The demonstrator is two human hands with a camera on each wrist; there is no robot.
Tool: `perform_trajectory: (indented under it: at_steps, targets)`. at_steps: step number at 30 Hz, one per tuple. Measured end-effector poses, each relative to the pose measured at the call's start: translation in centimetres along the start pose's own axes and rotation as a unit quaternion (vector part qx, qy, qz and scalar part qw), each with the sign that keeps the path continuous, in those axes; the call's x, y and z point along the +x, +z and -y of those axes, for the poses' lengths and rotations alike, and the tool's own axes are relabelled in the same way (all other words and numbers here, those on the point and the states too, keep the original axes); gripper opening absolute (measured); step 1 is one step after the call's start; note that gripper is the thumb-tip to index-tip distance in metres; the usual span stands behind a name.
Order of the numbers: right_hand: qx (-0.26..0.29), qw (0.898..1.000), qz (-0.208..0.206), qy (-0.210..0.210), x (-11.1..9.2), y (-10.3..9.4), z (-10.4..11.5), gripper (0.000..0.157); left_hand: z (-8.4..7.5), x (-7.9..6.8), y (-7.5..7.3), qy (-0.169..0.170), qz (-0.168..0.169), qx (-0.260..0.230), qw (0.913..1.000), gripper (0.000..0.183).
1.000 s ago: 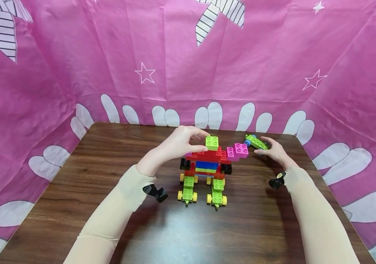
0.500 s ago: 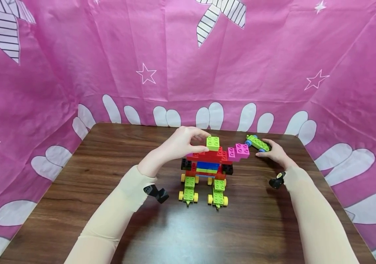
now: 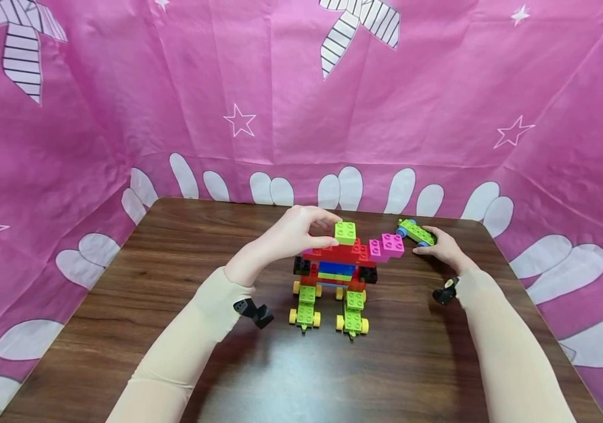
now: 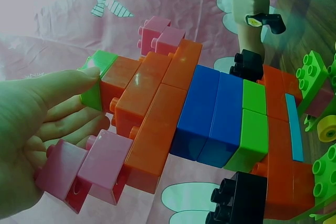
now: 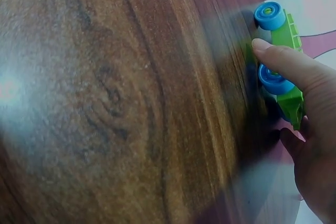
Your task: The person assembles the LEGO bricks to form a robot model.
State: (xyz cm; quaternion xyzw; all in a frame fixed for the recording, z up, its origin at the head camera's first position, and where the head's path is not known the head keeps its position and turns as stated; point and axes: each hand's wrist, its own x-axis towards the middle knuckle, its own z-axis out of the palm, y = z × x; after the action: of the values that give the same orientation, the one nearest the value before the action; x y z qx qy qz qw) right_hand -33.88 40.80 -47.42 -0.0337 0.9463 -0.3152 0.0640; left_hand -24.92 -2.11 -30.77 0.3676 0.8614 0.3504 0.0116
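A figure of stacked toy building bricks (image 3: 335, 254) stands in the middle of the table in the head view. Its red, blue and green body rests on lime wheeled bases (image 3: 353, 320) with yellow wheels. My left hand (image 3: 298, 232) pinches the lime green brick (image 3: 345, 232) at the top of the figure between thumb and fingers. In the left wrist view the thumb presses that brick (image 4: 91, 97). Toward the back right, my right hand (image 3: 445, 248) holds a green toy car base (image 3: 416, 232) with blue wheels. Its thumb lies along the car's side (image 5: 283, 35), and its fingers are partly hidden.
Pink bricks (image 3: 392, 245) jut from the figure's upper right, and black bricks (image 3: 368, 274) from its sides. The brown wooden table (image 3: 174, 258) meets a pink patterned cloth (image 3: 301, 76) at the back and sides. Both wrists carry small black cameras (image 3: 445, 292).
The head view has shifted a little, so everything sits slightly lower and farther right. The right thumb has moved slightly toward the near side, showing more of the car's near wheel.
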Motion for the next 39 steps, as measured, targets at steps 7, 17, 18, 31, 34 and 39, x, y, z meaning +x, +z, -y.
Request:
perform_trajectory:
  at_steps: [7,17,18,31,34,39]
  targets:
    - [-0.019,1.0,-0.008,-0.012,0.0,0.1,0.0,0.082,0.0,0.0,0.1,-0.003,-0.001,0.002,1.0,0.041]
    - [-0.034,0.999,-0.025,-0.013,-0.5,-0.1,0.2,0.075,-0.2,0.0,0.2,-0.001,-0.004,-0.001,1.0,0.041]
    - [-0.035,0.999,-0.027,-0.013,-0.5,0.0,0.2,0.075,-0.2,-0.1,0.1,-0.002,-0.004,-0.001,1.0,0.041]
    - [-0.026,0.998,-0.056,-0.008,-1.7,0.4,1.1,0.074,-0.5,0.0,0.1,-0.008,0.005,0.004,0.9999,0.042]
    - [-0.022,0.997,-0.066,-0.022,-2.0,0.3,1.9,0.072,-0.6,-0.1,0.1,-0.01,0.004,0.006,0.9999,0.042]
    - [-0.013,0.995,-0.082,-0.046,-2.6,-0.2,4.0,0.069,-0.6,-0.1,0.0,-0.009,0.002,0.011,0.9999,0.042]
